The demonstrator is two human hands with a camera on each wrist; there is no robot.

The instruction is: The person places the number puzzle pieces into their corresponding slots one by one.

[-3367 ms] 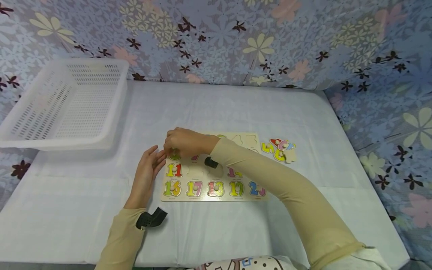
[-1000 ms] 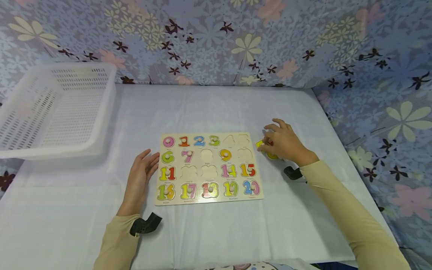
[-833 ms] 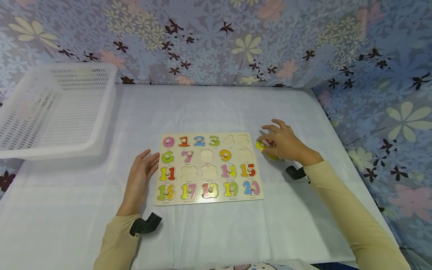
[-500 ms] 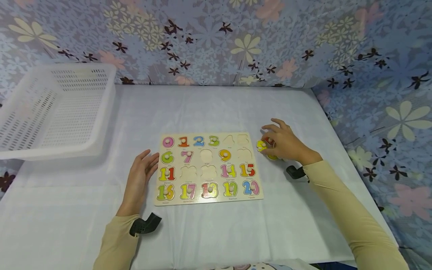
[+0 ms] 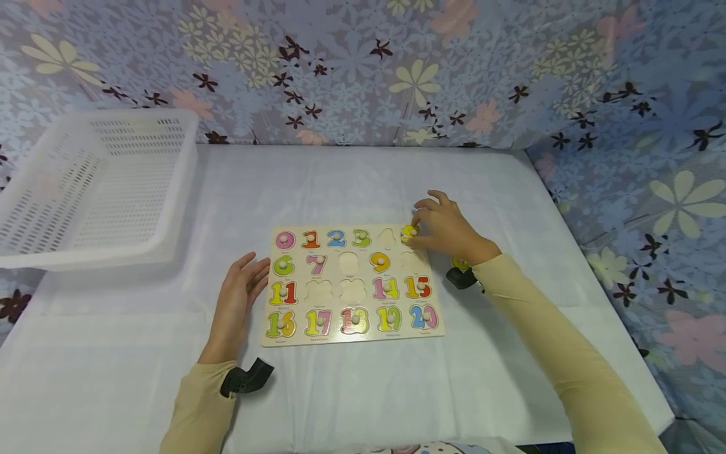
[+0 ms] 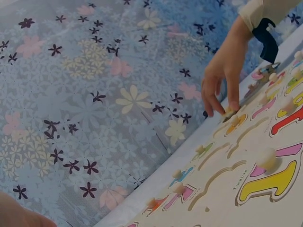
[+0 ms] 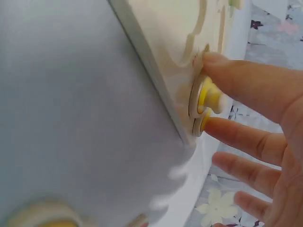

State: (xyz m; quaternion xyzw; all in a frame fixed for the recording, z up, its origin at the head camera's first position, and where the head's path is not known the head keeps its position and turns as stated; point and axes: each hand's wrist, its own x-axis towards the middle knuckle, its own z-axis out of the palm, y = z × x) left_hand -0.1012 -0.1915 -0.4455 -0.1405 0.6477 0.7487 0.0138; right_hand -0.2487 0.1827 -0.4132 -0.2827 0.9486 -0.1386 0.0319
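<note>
A wooden number puzzle board [image 5: 333,265] lies on the white-covered table, with knobbed number pieces in many recesses and bare wood showing in several others. At its top right corner, my right hand [image 5: 450,226] pinches a yellow number 5 piece [image 5: 408,234] between thumb and index finger. The right wrist view shows this piece [image 7: 203,97] tilted against the board, its round knob standing out and the other fingers spread. My left hand [image 5: 235,309] rests at the board's left edge, fingers relaxed, fingertips at the edge.
A loose yellow piece [image 5: 460,263] shows partly beyond the board's right edge, mostly behind the right wrist; other pieces there are hidden. A white perforated basket [image 5: 176,202] stands at the back left. A flowered cloth [image 5: 351,82] hangs behind the table.
My right hand came from the board's left side to the loose pieces, took hold of the yellow 5 and carried it left onto the board's top right corner. The left hand stayed.
</note>
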